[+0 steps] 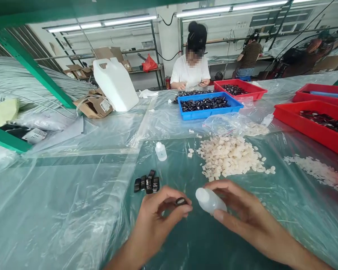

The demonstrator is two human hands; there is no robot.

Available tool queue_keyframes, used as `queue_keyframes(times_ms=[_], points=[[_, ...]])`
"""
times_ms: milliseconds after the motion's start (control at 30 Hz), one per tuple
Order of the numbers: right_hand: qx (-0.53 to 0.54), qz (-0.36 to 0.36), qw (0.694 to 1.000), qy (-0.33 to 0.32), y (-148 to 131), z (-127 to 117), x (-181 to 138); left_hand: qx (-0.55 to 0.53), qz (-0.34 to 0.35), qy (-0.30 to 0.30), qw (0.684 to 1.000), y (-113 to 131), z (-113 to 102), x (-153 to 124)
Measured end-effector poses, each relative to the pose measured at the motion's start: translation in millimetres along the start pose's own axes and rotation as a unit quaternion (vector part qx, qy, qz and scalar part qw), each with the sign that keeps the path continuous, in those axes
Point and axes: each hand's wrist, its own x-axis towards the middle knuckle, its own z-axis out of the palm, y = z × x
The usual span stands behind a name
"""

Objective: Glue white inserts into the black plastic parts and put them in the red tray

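Between thumb and fingers, my left hand [160,217] pinches a small black plastic part [180,201] with a pale oval on its end. My right hand [242,213] is closed around a small translucent squeeze bottle [211,200], its tip tilted toward my left hand. A short gap separates the bottle from the black part. Several similar black parts [148,182] lie in a cluster just beyond my left hand. A second small white bottle [161,151] stands farther back. Past my right hand is a heap of cream-coloured small pieces [231,155].
A blue tray [211,114] and red trays [310,120] hold many black parts. Tiny translucent pieces [317,170] lie at the right. A large white jug [115,84] and a cardboard box [94,105] stand back left. A co-worker [190,71] sits opposite, handling parts.
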Motion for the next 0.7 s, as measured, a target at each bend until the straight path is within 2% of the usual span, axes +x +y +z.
queue_keyframes(times_ms=[100,167,467,600,700], points=[[-0.15,-0.056,0.986,0.049,2,0,-5,0.041,0.035,0.011,0.998,-3,-2,-4],[-0.196,-0.09,0.975,0.062,4,-1,-7,0.066,0.07,0.02,0.995,-6,-3,-5],[-0.271,-0.156,0.949,0.048,8,-5,-14,0.136,0.114,-0.012,0.984,-3,-6,-5],[-0.289,-0.173,0.938,0.079,4,-1,-17,0.133,0.153,0.017,0.979,-2,-4,-4],[-0.295,-0.182,0.932,0.107,4,0,-22,0.142,0.155,0.007,0.978,0,-3,-4]])
